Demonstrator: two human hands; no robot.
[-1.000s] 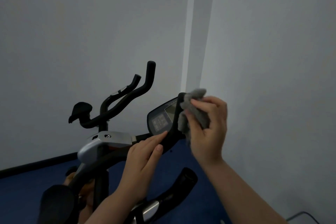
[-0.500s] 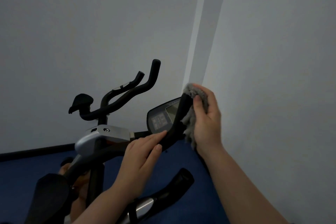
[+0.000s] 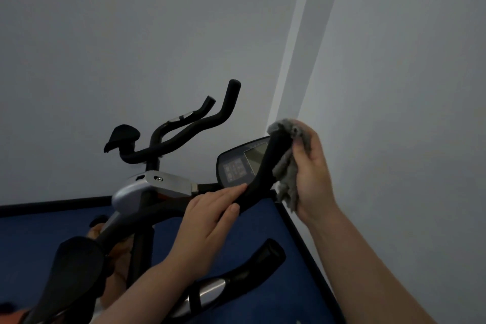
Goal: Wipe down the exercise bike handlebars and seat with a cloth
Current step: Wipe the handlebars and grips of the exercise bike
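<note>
Cloth (image 3: 288,166), grey and fluffy, bunched in right hand (image 3: 311,168) at about 3 o'clock of frame centre; draped over tip and right flank of upright black handlebar horn (image 3: 265,166). Right-hand fingers curled round cloth, pressing it against horn; loose end of cloth hanging down below palm. Left hand (image 3: 210,213) at roughly 6 o'clock of frame centre, clasped on lower bend of same horn: fingers laid along top of bar, thumb underneath, bare skin on bar. Hands near each other on one bar, not touching.

Console (image 3: 242,163) with dark bezel, grey screen and small button pad, directly behind horn at its 9 o'clock, partly hidden by it. Second handlebar horn (image 3: 252,263) at 6 o'clock of left hand, pointing up and right, silver patch on lower section. Black seat (image 3: 71,273) at 8 o'clock, near frame edge, untouched by either hand. Silver frame cover (image 3: 157,184) at 9 o'clock of left hand.

Second exercise bike (image 3: 184,126) farther back at 10 o'clock, black bars against wall. Blue floor (image 3: 47,223) with dark skirting along grey walls (image 3: 131,34). Lighting dim; fine detail on console unreadable.
</note>
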